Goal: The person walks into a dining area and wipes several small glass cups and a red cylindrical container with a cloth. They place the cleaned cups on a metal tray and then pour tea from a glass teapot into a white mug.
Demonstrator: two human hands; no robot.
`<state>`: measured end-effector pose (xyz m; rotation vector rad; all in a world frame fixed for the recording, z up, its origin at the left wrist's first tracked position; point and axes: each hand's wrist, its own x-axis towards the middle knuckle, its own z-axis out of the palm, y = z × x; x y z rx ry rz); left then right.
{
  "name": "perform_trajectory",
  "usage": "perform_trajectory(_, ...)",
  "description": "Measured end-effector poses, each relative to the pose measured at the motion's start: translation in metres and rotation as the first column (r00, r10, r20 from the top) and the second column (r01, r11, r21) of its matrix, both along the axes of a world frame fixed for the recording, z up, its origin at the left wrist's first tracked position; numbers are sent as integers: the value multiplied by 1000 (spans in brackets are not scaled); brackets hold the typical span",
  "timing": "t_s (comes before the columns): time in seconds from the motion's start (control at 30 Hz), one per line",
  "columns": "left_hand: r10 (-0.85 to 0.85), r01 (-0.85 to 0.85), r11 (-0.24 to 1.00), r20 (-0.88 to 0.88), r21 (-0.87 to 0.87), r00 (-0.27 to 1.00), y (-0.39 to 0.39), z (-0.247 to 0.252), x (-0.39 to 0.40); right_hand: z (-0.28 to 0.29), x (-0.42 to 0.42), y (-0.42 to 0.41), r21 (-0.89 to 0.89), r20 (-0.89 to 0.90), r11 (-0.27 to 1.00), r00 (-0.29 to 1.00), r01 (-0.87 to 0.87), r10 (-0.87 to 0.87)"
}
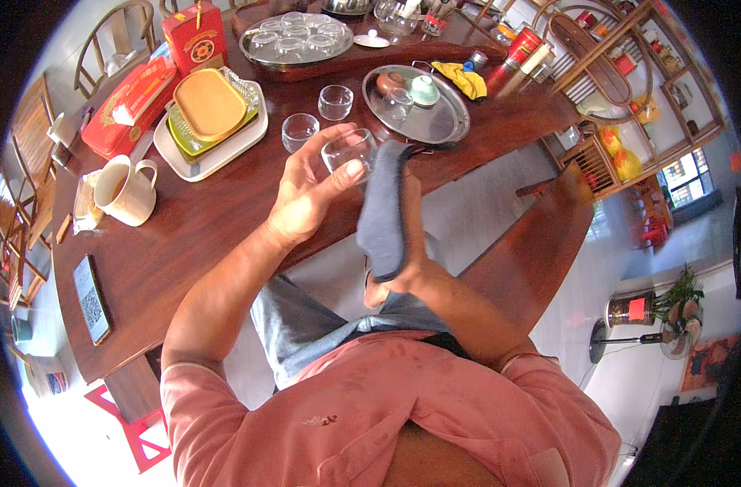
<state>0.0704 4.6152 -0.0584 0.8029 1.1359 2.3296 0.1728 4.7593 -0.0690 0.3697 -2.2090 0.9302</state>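
Observation:
A small clear glass cup (348, 152) is between the thumb and fingers of my left hand (303, 195), above the near edge of the wooden table. My right hand (412, 268) grips a dark grey cloth (382, 213), which hangs beside the cup and hides part of that hand's fingers. Whether cloth and cup touch, I cannot tell. Just beyond my left hand, two more glass cups (301, 132) (335, 102) stand upright on the table. To their right, a round metal tray (443, 122) bears a glass cup (398, 103), a brown clay piece (390, 83) and a pale green lidded piece (423, 90).
At the back, an oval metal tray (248, 53) carries several glasses. Left of the cups lie stacked trays (211, 103), a red box (126, 112) and a beige mug (126, 190) with liquid. A phone (92, 298) rests near the left edge. A yellow cloth (461, 79) lies behind the round tray.

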Motion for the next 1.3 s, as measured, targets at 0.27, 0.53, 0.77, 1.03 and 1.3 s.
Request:
perform_trajectory(0.27, 13, -15, 1000, -147, -10, 989, 8, -7, 8, -3, -43, -27, -304, -80, 952, 997, -25, 0)
perform_trajectory(0.53, 168, -343, 927, -655, -149, 737, 7, -2, 5, -16, -51, 18, -958, 24, 243, 798, -154, 602)
perform_trajectory(0.77, 88, -357, 914, -767, -191, 636, 2, 2, -2, -3, -15, 29, -986, 59, 140, 589, -93, 806)
perform_trajectory(1.03, 111, -196, 969, -449, -149, 887, 2, -6, 0, -1, 1, 13, -882, 232, 465, 787, -78, 572)
perform_trajectory(1.3, 43, -49, 997, 93, 64, 995, 1, -13, -12, 10, -18, 6, -210, 181, 978, 983, 18, 20)
